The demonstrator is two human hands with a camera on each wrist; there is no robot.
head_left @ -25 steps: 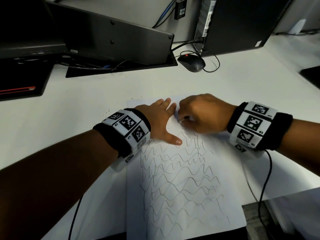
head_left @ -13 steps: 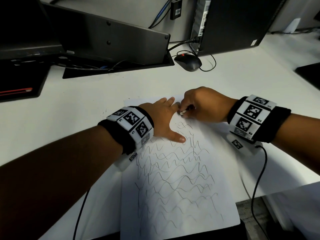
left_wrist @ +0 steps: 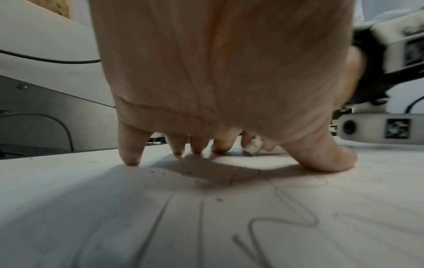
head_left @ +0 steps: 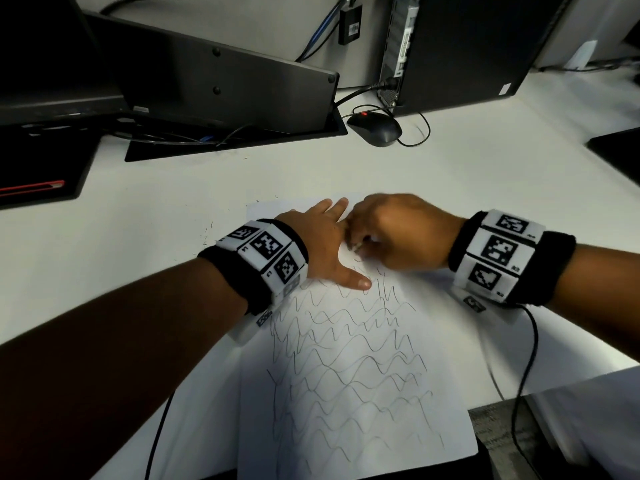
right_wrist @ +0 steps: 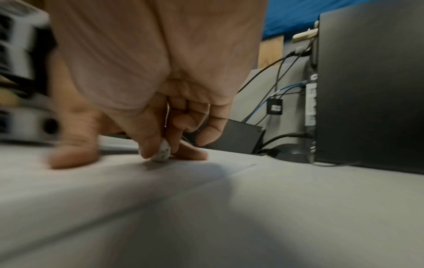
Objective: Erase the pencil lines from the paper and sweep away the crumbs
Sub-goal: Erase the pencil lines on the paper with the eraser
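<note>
A white sheet of paper (head_left: pixel 353 393) covered with wavy pencil lines (head_left: pixel 346 368) lies on the white desk. My left hand (head_left: pixel 325 244) presses flat on the sheet's top left part, fingers spread and straight; the left wrist view shows its fingertips (left_wrist: pixel 130 159) on the paper. My right hand (head_left: pixel 391 233) pinches a small white eraser (right_wrist: pixel 161 153) between thumb and fingers, its tip on the paper near the top edge, right beside my left index finger. The eraser (left_wrist: pixel 252 146) also shows in the left wrist view. Small dark crumbs (left_wrist: pixel 197 181) dot the paper.
A black mouse (head_left: pixel 375 129) with its cable lies behind the paper. A dark computer tower (head_left: pixel 460 46) stands at the back right, a monitor base (head_left: pixel 221 88) at the back left. A few crumbs (head_left: pixel 207 230) lie on the desk left of the sheet. The desk's front edge (head_left: pixel 485 410) is near.
My right hand has rubbed the eraser back and forth over the top of the sheet and is blurred with motion now. The topmost lines look fainter. My left hand has stayed put.
</note>
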